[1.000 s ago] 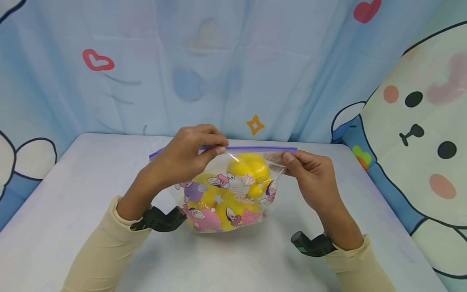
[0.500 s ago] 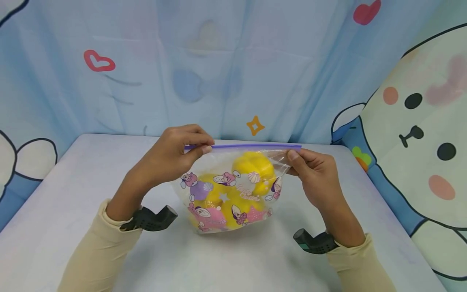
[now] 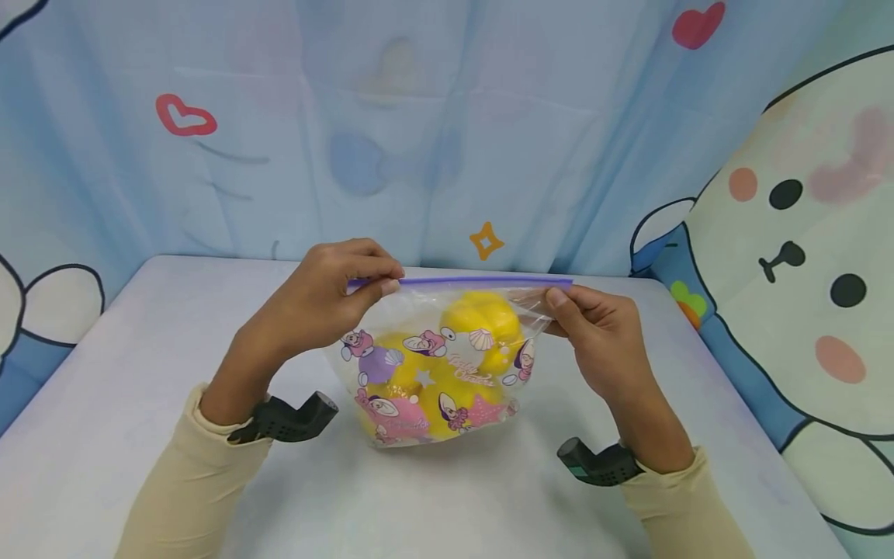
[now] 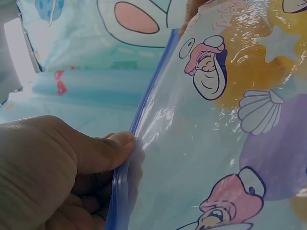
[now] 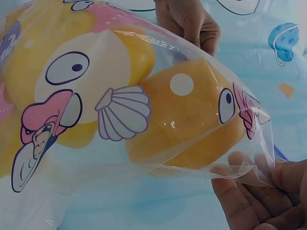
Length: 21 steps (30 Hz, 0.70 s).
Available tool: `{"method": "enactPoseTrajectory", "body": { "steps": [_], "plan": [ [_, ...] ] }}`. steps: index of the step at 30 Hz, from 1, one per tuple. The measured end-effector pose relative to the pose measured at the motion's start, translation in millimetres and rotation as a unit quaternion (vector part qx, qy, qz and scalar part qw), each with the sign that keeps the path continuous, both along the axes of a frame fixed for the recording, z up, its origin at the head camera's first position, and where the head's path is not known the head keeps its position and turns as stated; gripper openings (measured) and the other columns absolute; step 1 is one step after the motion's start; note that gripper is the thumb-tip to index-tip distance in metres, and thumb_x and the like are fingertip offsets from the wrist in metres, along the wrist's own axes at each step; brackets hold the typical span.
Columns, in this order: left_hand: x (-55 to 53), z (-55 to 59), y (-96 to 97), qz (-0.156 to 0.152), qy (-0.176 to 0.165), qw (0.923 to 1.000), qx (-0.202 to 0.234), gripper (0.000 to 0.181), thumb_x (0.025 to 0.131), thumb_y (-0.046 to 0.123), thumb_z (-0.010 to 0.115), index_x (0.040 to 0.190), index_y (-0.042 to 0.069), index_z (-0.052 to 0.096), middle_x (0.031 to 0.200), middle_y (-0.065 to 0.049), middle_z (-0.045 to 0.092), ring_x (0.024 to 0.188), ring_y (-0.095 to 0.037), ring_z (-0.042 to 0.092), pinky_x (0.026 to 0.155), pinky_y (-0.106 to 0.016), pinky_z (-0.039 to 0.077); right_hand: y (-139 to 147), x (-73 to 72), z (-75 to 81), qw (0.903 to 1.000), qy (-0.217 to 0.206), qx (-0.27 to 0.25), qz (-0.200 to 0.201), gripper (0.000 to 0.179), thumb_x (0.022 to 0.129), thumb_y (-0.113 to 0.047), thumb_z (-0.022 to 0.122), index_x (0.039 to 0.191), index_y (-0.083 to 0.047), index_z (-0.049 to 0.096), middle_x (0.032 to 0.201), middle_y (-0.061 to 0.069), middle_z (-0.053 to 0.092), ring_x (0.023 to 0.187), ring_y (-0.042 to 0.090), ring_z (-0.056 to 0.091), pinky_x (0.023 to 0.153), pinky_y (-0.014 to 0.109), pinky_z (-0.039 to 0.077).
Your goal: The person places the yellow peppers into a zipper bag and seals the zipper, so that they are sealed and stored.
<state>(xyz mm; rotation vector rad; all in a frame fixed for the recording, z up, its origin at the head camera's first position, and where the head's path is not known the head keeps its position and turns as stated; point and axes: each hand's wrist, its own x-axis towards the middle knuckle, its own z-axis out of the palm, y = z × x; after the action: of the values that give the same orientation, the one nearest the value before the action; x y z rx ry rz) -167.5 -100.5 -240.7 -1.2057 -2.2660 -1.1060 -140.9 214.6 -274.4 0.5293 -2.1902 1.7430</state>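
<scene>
A clear zip bag [image 3: 398, 365], printed with pink and purple cartoon shells, stands upright mid-table. Through its film show several smooth yellow lobed things [image 3: 482, 314], like bell peppers. My left hand [image 3: 328, 299] pinches the purple zip strip [image 3: 482, 280] near its left end. In the left wrist view, my left thumb [image 4: 103, 153] presses on that strip, the other fingers behind it. On the opposite side, my right hand [image 3: 608, 341] pinches the bag's top right corner. The right wrist view shows the right fingers [image 5: 235, 201] partly behind the clear film.
A white table [image 3: 174, 334] lies under the bag. Behind it hangs a blue printed curtain [image 3: 279, 178], with a large cartoon face [image 3: 782, 264] to the right. A dark camera mount [image 3: 293, 419] sits on the left wrist, another camera mount [image 3: 601, 463] on the right.
My left hand has slid leftward along the zip strip, mostly in the first half second. The bag has shifted slightly right. My right hand keeps its grip on the corner.
</scene>
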Motion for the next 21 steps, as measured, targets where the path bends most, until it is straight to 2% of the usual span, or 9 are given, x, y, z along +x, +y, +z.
{"method": "enactPoseTrajectory", "body": {
  "steps": [6, 9, 13, 16, 21],
  "plan": [
    [-0.8, -1.4, -4.5, 0.001, 0.004, 1.0, -0.002, 0.011, 0.089, -0.002, 0.066, 0.097, -0.001, 0.074, 0.091, -0.007, 0.067, 0.078, -0.013, 0.055, 0.065, -0.028, 0.046, 0, -1.3, 0.7, 1.0, -0.002, 0.009, -0.001, 0.034, 0.099, -0.011, 0.055, 0.122, 0.014, 0.06, 0.104, 0.0, 0.07, 0.09, 0.015, 0.069, 0.078, 0.027, 0.053],
    [-2.1, -3.8, -11.4, 0.016, 0.009, 0.9998, 0.002, 0.012, 0.087, -0.004, 0.067, 0.096, -0.001, 0.074, 0.09, -0.006, 0.067, 0.079, -0.013, 0.054, 0.067, -0.027, 0.046, 2, -3.1, 0.7, 1.0, 0.0, 0.0, -0.009, 0.034, 0.098, -0.012, 0.055, 0.122, 0.013, 0.06, 0.103, 0.002, 0.069, 0.09, 0.016, 0.068, 0.079, 0.027, 0.053],
    [-2.3, -7.9, -22.6, 0.04, -0.006, 0.9991, 0.013, 0.015, 0.085, -0.008, 0.068, 0.096, 0.0, 0.074, 0.09, -0.005, 0.067, 0.078, -0.013, 0.054, 0.067, -0.025, 0.045, 5, -5.3, 0.6, 0.9995, -0.007, -0.029, -0.014, 0.034, 0.098, -0.012, 0.056, 0.122, 0.012, 0.061, 0.102, 0.005, 0.068, 0.09, 0.017, 0.067, 0.079, 0.026, 0.053],
    [-1.7, -9.9, -27.2, 0.039, -0.018, 0.9989, 0.021, 0.016, 0.085, -0.008, 0.067, 0.096, 0.0, 0.074, 0.09, -0.005, 0.068, 0.077, -0.013, 0.054, 0.065, -0.024, 0.045, 7, -6.7, 0.2, 0.999, -0.014, -0.041, -0.012, 0.033, 0.098, -0.013, 0.057, 0.121, 0.01, 0.062, 0.102, 0.006, 0.068, 0.09, 0.018, 0.066, 0.08, 0.027, 0.053],
    [-1.4, -11.2, -30.2, 0.038, -0.015, 0.9986, 0.033, 0.016, 0.085, -0.008, 0.067, 0.096, 0.001, 0.075, 0.089, -0.005, 0.068, 0.077, -0.012, 0.054, 0.066, -0.023, 0.045, 11, -8.9, -2.0, 0.9991, -0.011, -0.036, -0.02, 0.033, 0.098, -0.014, 0.057, 0.121, 0.008, 0.063, 0.103, 0.007, 0.067, 0.09, 0.019, 0.065, 0.079, 0.026, 0.053]
  ]
}}
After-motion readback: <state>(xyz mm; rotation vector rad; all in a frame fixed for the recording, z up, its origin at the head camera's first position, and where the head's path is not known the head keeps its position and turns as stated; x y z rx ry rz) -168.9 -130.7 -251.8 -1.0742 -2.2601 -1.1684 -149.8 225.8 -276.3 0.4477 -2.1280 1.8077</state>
